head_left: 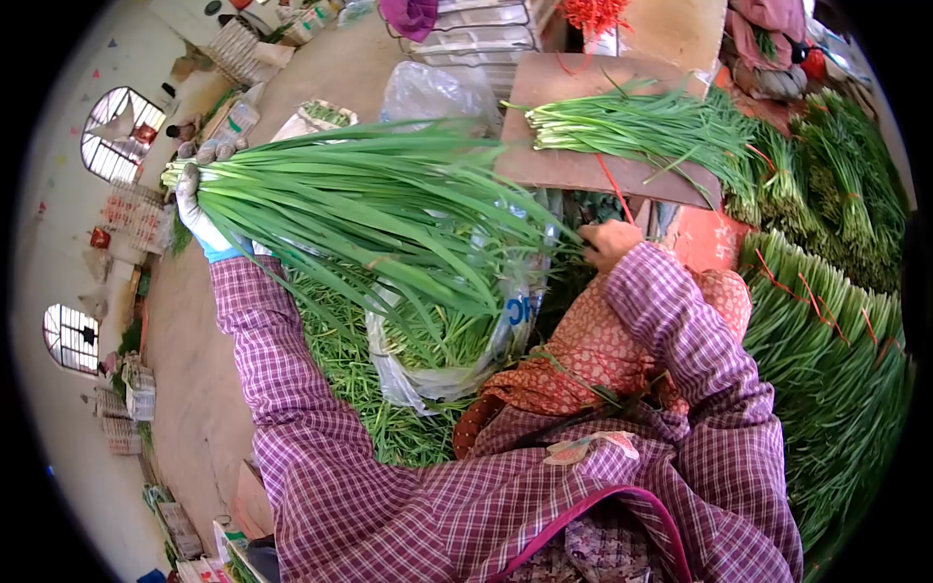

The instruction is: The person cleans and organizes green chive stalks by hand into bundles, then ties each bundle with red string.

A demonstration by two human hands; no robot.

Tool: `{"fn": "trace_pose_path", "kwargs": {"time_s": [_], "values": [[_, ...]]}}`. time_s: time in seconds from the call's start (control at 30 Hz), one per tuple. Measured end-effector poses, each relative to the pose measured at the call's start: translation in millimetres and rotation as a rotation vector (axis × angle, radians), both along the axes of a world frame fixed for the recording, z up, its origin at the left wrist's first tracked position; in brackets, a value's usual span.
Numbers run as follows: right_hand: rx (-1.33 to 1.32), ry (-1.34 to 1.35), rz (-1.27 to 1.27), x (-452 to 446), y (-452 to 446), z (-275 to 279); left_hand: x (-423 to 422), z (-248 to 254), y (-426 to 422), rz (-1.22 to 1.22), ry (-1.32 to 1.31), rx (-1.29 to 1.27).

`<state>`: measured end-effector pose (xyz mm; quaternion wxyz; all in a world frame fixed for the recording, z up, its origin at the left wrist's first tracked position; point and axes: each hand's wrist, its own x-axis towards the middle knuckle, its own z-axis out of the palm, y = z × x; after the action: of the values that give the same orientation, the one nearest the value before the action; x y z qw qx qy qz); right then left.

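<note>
My left hand (199, 185), in a pale work glove with dirty fingertips, is closed round the white stem ends of a large bunch of garlic chives (360, 189). The long green leaves fan out to the right across my front. Near the leaf tips is my bare right hand (610, 243), its fingers curled in; whatever they pinch is hidden. Beneath the bunch stands a clear plastic bag (403, 381) with loose leaves inside. Beyond my right hand, another pile of garlic chives (622, 126) lies on a brown board (544, 173).
Tied bundles of chives (836, 389) are stacked along my right, with red ties (797, 291) on them. Loose green trimmings (340, 360) cover the ground before me. Red string (595, 15) hangs behind the board, near a wire rack (466, 39). Concrete floor (194, 389) stretches left.
</note>
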<state>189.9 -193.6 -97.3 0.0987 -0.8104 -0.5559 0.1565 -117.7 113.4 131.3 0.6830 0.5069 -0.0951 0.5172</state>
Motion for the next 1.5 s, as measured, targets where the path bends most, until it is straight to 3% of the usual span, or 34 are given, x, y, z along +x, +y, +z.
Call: {"fn": "trace_pose_path", "kwargs": {"time_s": [0.07,0.17,0.3,0.43,0.47,0.5,0.6,0.77,0.83,0.9,0.97,1.03,1.07,1.13,1.17,1.23,1.4,1.5], "values": [[0.195,-0.070,-0.010,6,-6,-3,-9,5,7,0.012,0.025,0.007],[0.670,0.014,0.008,-22,2,63,-1,3,-5,0.184,0.071,-0.018],[1.025,0.159,0.248,-83,23,114,11,-3,-13,-0.026,0.061,-0.092],[0.911,0.299,0.280,-122,49,124,28,0,-38,-0.026,0.108,-0.173],[1.001,0.317,0.275,-126,59,118,30,-1,-34,-0.057,0.115,-0.105],[1.002,0.317,0.278,-127,63,113,35,0,-43,0.134,0.150,-0.149],[0.937,0.282,0.285,-123,63,103,37,4,-47,0.203,0.180,-0.150],[0.891,0.224,0.282,-89,31,75,33,0,-42,0.042,0.188,-0.083],[0.742,0.149,0.237,-74,14,56,33,1,-43,0.157,0.231,-0.066],[0.578,-0.038,0.248,-58,-2,28,30,2,-33,0.286,0.390,0.072],[-0.088,-0.251,0.173,-41,-16,-13,36,9,-45,0.472,0.462,0.347],[-0.017,-0.285,0.165,-32,-39,-3,52,7,-73,0.708,0.583,0.466],[-0.020,-0.297,0.182,-28,-41,8,61,3,-91,0.706,0.583,0.657],[0.358,-0.191,0.012,-25,-48,31,82,-21,-127,0.671,0.582,0.972],[0.350,-0.198,0.020,-23,-51,42,95,-36,-144,0.638,0.571,1.098],[0.629,-0.070,-0.020,-12,-59,64,113,-57,-196,0.854,0.716,1.532],[0.708,0.300,-0.212,-13,-102,98,150,-156,-319,0.312,0.832,1.588],[0.711,0.323,-0.279,-20,-129,100,152,-201,-397,0.003,0.749,1.618]]}}
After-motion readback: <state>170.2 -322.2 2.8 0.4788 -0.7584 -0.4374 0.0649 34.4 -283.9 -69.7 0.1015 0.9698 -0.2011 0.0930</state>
